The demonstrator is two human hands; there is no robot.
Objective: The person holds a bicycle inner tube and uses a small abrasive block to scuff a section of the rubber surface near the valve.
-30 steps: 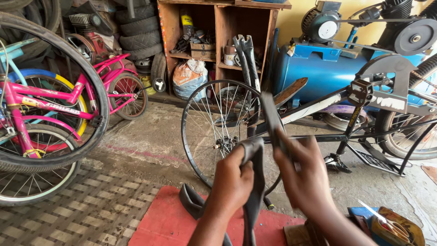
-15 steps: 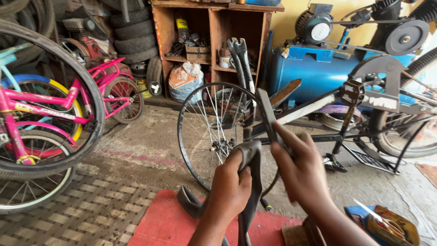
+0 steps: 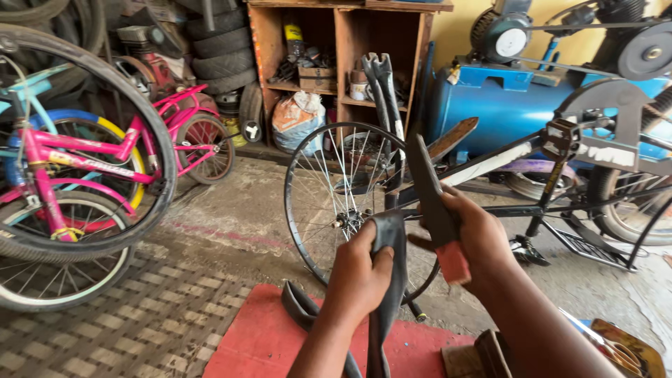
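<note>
In a cycle repair shed, the left hand (image 3: pixel 360 269) grips a folded black inner tube (image 3: pixel 388 280) before a bare wheel (image 3: pixel 329 203); the right hand's (image 3: pixel 479 234) fingers clamp a flat file (image 3: pixel 428 192), best stroked evenly with rubber taut.

Soft, even daylight fills my view, brightest on the concrete floor (image 3: pixel 231 210) at the right. Shadows are faint; the wooden shelf (image 3: pixel 336 42) sits dim inside. My hands are sharp, and the tyre (image 3: pixel 150 119) bows at the left edge.
</note>
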